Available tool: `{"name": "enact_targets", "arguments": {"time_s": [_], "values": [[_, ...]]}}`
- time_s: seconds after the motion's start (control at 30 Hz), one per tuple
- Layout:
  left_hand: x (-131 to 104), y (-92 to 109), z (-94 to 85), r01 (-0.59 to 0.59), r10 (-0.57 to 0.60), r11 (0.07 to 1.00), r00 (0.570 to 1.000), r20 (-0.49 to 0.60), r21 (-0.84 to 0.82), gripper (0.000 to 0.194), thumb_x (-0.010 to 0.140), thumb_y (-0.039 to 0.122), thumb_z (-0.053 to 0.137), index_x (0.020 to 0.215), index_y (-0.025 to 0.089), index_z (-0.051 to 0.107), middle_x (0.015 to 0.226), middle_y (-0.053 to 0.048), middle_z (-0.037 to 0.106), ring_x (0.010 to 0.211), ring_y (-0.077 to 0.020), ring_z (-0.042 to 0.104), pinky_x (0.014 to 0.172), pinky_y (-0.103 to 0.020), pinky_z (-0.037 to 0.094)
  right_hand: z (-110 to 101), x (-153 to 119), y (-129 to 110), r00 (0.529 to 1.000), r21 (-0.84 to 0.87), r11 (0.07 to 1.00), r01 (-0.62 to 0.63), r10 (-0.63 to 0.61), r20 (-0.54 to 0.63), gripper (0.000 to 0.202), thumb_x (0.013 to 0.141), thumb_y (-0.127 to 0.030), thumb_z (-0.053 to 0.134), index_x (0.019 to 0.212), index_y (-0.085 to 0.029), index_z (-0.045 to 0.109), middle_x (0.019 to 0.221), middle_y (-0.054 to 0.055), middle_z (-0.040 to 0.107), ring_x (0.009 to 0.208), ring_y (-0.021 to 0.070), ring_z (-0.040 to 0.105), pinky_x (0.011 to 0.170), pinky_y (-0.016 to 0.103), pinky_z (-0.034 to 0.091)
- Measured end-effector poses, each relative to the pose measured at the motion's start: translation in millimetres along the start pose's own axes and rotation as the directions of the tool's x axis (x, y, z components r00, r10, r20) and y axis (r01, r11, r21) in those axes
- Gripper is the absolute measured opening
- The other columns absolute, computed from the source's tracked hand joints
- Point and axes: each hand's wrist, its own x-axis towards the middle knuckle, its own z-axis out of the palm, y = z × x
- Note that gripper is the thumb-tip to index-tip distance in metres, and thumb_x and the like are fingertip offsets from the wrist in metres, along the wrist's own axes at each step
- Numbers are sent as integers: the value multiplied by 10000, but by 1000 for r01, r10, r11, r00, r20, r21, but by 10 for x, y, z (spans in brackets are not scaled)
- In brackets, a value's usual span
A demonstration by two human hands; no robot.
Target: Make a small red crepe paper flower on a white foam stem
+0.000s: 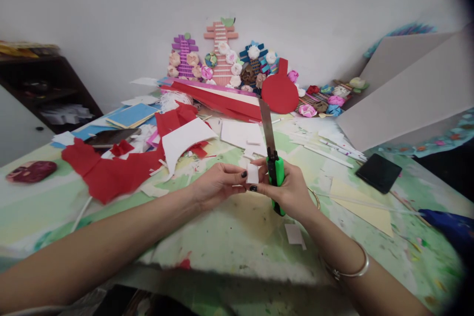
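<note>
Head view: pinching a small white rectangular paper piece point(253, 174) with the left hand point(215, 183) and the right hand point(291, 188), above the paint-stained pale-green table point(229, 247). Gripping also, in the right hand, a green-and-black plastic knife point(276, 174), with the metal blade point(267, 128) upward.

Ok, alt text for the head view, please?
A left hand and right hand hold a small white piece, the right also gripping a green-and-black craft knife, blade up. Beneath is a paint-stained table with red scraps; flower-decorated crafts sit by the wall.
</note>
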Motion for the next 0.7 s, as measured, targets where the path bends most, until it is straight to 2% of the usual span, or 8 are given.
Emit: {"name": "enact_targets", "arguments": {"time_s": [0.17, 0.27, 0.43, 0.6, 0.7], "values": [[-8, 56, 2, -75, 72, 994, 997, 39, 83, 277, 677, 351, 764, 792, 99, 747, 763, -104, 706, 772, -201, 641, 786, -339, 460, -26, -1, 11, 993, -227, 967, 118, -116, 19, 335, 701, -109, 676, 1019, -198, 625, 693, -35, 577, 617, 112, 525, 606, 242, 424], [-1, 59, 2, -98, 100, 975, 995, 1, 201, 259, 684, 360, 763, 801, 129, 746, 733, -75, 703, 718, -169, 633, 721, -290, 450, -30, 0, 4, 985, -353, 920, 171, -164, 52, 297, 715, -113, 650, 1000, -193, 630, 687, -31, 582, 623, 118, 524, 612, 241, 412], [18, 56, -1, -62, 79, 936, 996, -35, 348, 163, 694, 314, 763, 744, 159, 751, 754, -52, 713, 688, -115, 598, 640, -215, 407, -8, 3, 5, 972, -464, 854, 235, -217, 93, 260, 715, -120, 641, 970, -173, 631, 729, -9, 634, 644, 133, 555, 606, 233, 406], [21, 58, -5, 8, -1, 959, 1000, -27, 283, 169, 711, 298, 753, 773, 140, 756, 809, -76, 718, 783, -144, 617, 685, -228, 424, 7, 20, 40, 954, -497, 816, 294, -282, 101, 322, 744, -129, 640, 1060, -179, 604, 931, 35, 693, 818, 169, 621, 712, 241, 434], [23, 77, -5, -32, 36, 988, 999, -18, 149, 175, 717, 281, 753, 797, 126, 750, 814, -78, 710, 793, -151, 625, 757, -260, 448, -37, 21, 14, 954, -499, 817, 287, -289, 76, 412, 775, -192, 651, 1175, -193, 554, 1006, 47, 682, 837, 172, 616, 725, 248, 429]]}}
